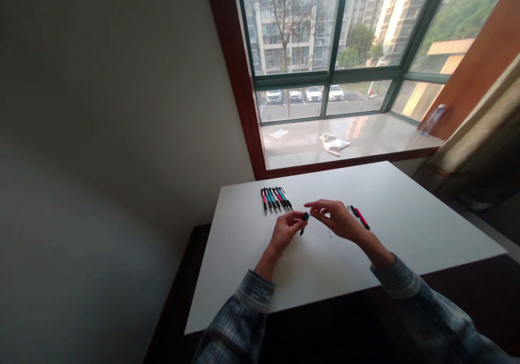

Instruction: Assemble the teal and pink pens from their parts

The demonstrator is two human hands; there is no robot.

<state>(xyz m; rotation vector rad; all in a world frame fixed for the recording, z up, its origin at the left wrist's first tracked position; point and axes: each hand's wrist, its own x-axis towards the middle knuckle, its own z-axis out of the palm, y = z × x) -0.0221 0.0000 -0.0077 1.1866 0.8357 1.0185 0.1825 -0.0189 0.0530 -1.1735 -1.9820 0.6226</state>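
Note:
My left hand (287,228) is closed on a teal and black pen (304,222) just above the white table (252,266). My right hand (335,219) is right beside it, fingers curled in a pinch near the pen's top end; what it pinches, if anything, is too small to see. A row of several pens (276,199), pink and teal with black ends, lies side by side a little beyond my left hand. A pink and black pen (361,218) lies just behind my right hand.
Beyond the table is a pale window sill (365,142) with a crumpled white cloth or bag (333,143) and a paper slip (279,133). A curtain (479,147) hangs at the right. A wall runs along the left.

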